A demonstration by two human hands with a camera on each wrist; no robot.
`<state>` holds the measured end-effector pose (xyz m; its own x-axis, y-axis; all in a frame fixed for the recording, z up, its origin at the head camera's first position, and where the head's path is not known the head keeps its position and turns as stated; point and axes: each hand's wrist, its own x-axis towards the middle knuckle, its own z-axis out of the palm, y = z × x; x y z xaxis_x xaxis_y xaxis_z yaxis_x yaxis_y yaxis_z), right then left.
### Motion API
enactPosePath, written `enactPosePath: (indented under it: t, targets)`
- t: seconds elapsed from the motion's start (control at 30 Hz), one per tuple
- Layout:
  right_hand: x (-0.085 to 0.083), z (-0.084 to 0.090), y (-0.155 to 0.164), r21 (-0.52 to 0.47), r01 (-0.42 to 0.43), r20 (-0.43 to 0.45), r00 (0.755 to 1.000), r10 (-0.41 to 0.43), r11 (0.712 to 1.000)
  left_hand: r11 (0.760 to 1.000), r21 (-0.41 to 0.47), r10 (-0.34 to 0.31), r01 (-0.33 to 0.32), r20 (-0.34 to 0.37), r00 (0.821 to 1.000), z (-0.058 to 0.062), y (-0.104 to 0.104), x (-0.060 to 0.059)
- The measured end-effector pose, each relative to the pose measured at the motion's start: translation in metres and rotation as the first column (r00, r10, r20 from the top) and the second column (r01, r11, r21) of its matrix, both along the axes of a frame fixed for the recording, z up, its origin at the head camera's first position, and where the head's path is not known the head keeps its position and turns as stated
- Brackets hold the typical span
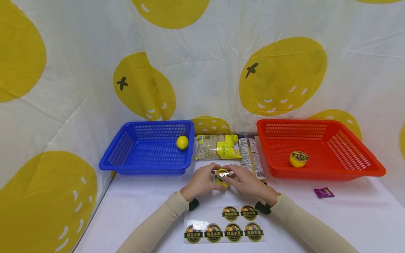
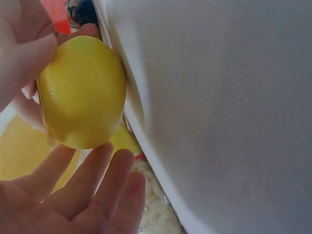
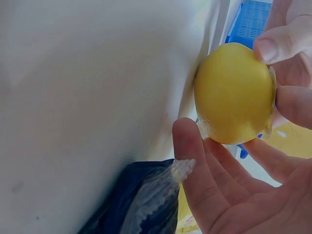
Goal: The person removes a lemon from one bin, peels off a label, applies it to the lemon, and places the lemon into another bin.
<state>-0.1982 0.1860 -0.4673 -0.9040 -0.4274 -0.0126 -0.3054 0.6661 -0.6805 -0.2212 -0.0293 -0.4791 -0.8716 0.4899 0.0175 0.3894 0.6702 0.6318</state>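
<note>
Landmark: the sticker sheet (image 1: 224, 227) at the near table edge.

Far left of it, I see the blue basket (image 1: 148, 147) with one bare lemon (image 1: 182, 142). Just beyond the sheet, my left hand (image 1: 200, 181) and right hand (image 1: 245, 183) meet, fingers of both curled round a second lemon (image 1: 222, 176) held just over the table, a shiny sticker (image 1: 222, 174) on its top. Far right, the red basket (image 1: 319, 149) holds a labelled lemon (image 1: 298, 159).

Judgement: one lemon done, one being stickered, one left; six stickers remain on the sheet.

Only the head view shows baskets, sheet and sticker face. The wrist views show bare yellow rind and fingertips (image 2: 46, 46) pinching it, with clear film edging the fruit.
</note>
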Motion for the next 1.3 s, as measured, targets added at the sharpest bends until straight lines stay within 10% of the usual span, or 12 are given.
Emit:
enactPosePath:
  t: [0.87, 1.3]
  targets:
    - [0.031, 0.027, 0.026, 0.038, 0.023, -0.124, 0.992, -0.018, 0.999, 1.000, 0.027, -0.011, 0.011, -0.010, 1.000, 0.001, 0.004, 0.000]
    - [0.062, 0.061, 0.072, 0.000, 0.120, -0.379, 0.919, -0.111, 0.993, 0.999, 0.047, -0.002, 0.004, -0.045, 0.999, 0.022, 0.009, -0.005]
